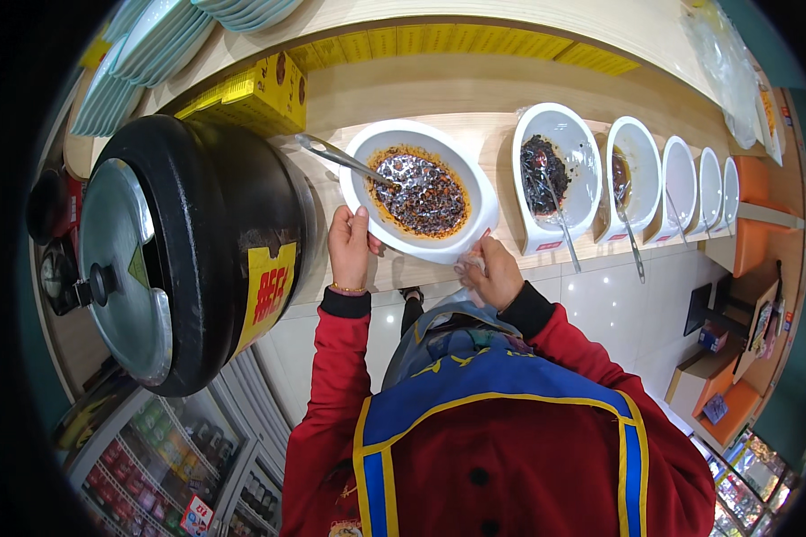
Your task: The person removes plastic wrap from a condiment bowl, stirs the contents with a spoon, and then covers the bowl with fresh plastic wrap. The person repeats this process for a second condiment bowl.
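A white oval bowl (483, 201) of dark red chili oil stands on the wooden counter before me, a metal spoon (339, 158) leaning on its left rim. My left hand (351, 245) touches the bowl's lower left side, thumb on the rim and fingers beneath. At the lower right side is my right hand (490, 268), its fingers closed on crumpled clear plastic film (469, 260) beside the bowl's edge. To the right, a similar bowl (594, 168) holds a dark chunky condiment and a spoon under clear film; another bowl (635, 168) holds brown sauce and a spoon.
A big black soup kettle (208, 235) with a metal lid (124, 268) is close on the left. Yellow boxes (269, 94) stand behind it under a shelf (483, 17) with stacked plates (168, 47). Several smaller-looking bowls (675, 181) continue rightward. A glass-door drinks cooler (168, 456) is lower left.
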The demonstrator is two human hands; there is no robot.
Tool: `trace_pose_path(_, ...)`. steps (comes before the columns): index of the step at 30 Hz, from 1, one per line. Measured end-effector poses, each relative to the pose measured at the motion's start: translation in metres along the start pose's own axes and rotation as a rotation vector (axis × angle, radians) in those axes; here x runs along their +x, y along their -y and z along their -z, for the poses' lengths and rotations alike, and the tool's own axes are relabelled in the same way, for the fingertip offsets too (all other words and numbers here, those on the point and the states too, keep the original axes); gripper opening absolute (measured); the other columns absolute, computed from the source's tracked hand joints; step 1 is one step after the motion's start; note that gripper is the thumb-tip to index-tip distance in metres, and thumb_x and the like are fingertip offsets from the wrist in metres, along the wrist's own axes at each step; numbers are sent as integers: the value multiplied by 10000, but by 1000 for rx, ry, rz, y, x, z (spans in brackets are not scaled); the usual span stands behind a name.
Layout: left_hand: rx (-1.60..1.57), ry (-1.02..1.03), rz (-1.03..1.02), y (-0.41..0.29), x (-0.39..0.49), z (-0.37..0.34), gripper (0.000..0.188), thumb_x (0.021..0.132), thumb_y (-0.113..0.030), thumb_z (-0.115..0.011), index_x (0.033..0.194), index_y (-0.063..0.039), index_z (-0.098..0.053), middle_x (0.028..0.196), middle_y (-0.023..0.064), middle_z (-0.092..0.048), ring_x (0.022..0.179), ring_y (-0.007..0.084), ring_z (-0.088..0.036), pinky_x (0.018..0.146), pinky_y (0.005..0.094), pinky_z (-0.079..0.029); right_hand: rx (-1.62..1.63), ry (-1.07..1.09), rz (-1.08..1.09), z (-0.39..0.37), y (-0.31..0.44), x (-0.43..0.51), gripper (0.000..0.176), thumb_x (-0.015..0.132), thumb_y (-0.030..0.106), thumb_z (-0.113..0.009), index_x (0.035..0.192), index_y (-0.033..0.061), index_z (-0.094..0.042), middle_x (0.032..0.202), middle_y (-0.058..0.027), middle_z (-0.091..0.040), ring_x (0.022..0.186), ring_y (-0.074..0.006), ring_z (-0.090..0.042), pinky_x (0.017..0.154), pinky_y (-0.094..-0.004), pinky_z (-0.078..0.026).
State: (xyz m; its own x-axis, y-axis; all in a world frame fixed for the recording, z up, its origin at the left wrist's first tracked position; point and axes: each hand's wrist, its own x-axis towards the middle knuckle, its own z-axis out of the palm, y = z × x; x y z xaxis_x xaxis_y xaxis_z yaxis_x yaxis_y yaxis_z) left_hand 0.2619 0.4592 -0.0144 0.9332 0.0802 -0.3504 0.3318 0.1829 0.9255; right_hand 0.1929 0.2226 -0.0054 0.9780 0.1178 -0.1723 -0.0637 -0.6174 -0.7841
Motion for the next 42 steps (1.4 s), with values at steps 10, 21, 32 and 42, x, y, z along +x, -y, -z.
trace_pose_path(10,-69,-93,-7,7,-20,-26,193,952,-206,-437,890,-26,-467,647,48,-552,501,92,-518,460,210,-431,-61,-198,1,16,-10,18,220,765,51,-548,967,-9,-485,831,-174,-567,764,-302,-586,680,-350,-468)
trace_pose_path(21,-300,-165,71,23,-66,-49,223,970,-215,-395,1040,-5,-421,866,117,-594,651,166,-615,601,281,-536,458,-204,-268,7,-26,2,186,817,18,-540,990,32,-474,834,-46,-567,770,-87,-558,651,-226,-463)
trace_pose_path(32,-130,55,185,22,-78,-4,335,918,-241,-532,1151,-16,-446,994,98,-579,850,184,-610,719,295,-512,485,676,-214,40,6,-46,209,868,175,-561,1034,49,-552,896,-73,-596,861,-142,-558,802,-274,-440)
trace_pose_path(42,199,-206,-261,-6,9,2,207,864,-186,-620,910,-5,-529,767,12,-542,695,75,-489,618,213,-401,209,475,169,42,15,-39,214,831,94,-569,1036,35,-549,960,-144,-562,912,-293,-554,811,-328,-439)
